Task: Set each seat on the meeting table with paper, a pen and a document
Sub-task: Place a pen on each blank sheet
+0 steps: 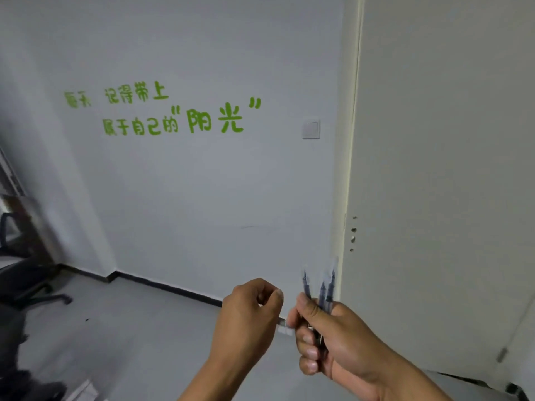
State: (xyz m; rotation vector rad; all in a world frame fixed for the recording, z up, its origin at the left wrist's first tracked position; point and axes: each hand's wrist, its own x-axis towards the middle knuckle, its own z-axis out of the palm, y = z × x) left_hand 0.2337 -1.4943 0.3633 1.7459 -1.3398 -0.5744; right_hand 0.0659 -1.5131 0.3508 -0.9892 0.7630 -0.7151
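Both hands are raised in front of the body, away from any seat. Right hand [327, 340] grips a small bundle of pens [321, 287], their tips fanned upward above the fist. Left hand [254, 305] is curled just beside it, thumb and forefinger apparently pinching something small and pale; blur hides what it is. Beyond them stand a wall with green lettering [173, 114], a light switch [311, 129] and a door [440, 169]; an office chair [26, 279] sits at far left. No meeting surface, paper or document shows. This looks like the pen-carrying step, and next the person must turn toward the seats and lay one pen at each.
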